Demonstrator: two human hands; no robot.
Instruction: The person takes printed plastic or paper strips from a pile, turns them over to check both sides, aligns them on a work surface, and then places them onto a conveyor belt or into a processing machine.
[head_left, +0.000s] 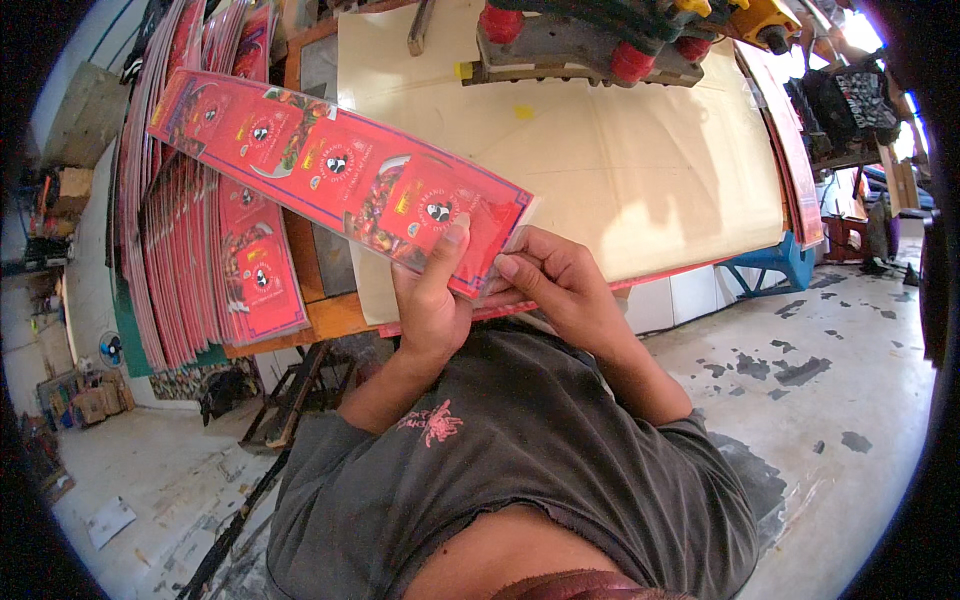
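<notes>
Left hand: the left hand [432, 300] grips the near end of a long, flat red printed plastic strip [335, 165], thumb pressed on the printed face, fingers hidden behind it.
Right hand: the right hand [560, 280] is closed on the same end, just right of the left hand's grip, its fingertips [505, 266] pinching the clear unprinted edge of the strip.
Strip: held up in front of the chest, tilted, running from the 2 grips up and away to the left; its far end hangs free, above the stacks.
Print: repeated round dark emblems and food pictures on red, with a thin blue border.
Left of the grip: a fanned stack of matching red printed strips [215, 230] lies overlapped on the wooden workbench [330, 315], well apart from the hands.
Beyond the grip: a wide pale cream sheet [640, 160] covers the table, under the held strip.
Far beyond the grip: a grey metal machine with red knobs [590, 40] sits at the far edge of the sheet.
Right of the grip: more red strips [795, 150] lean on the table's right edge.
Below the grip: the person's grey shirt [520, 450], and a stained concrete floor [850, 400].
</notes>
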